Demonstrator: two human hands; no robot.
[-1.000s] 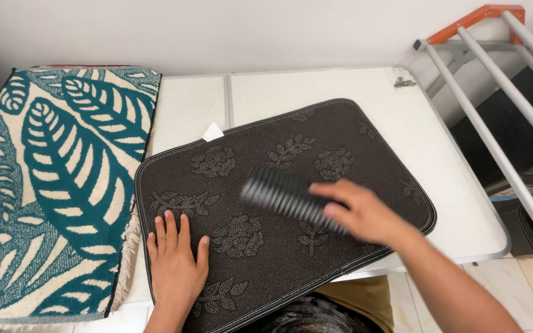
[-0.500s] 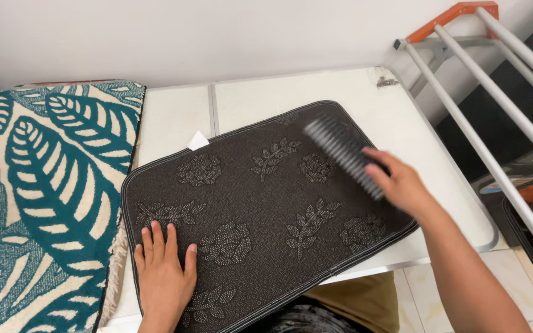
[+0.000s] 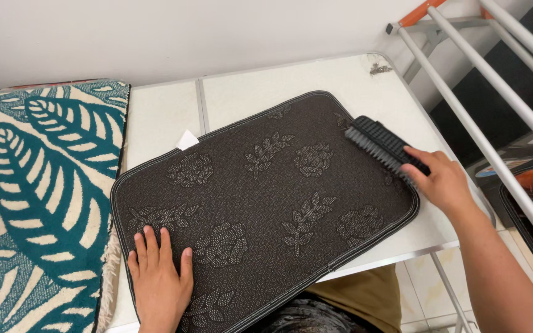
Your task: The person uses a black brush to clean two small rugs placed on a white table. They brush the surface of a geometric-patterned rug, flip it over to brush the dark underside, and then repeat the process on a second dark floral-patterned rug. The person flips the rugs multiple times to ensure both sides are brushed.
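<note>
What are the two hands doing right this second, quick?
Left hand: open, fingers flat, pressing on the dark mat.
Right hand: closed around the black brush, bristles at the mat's far right corner.

The left hand [image 3: 158,280] lies flat on the near left corner of a dark brown mat [image 3: 266,197] spread on the white worktop [image 3: 316,80]. The right hand [image 3: 442,182] grips a black brush [image 3: 380,147] at the mat's far right edge. A teal leaf-patterned rug [image 3: 38,191] lies to the left.
</note>
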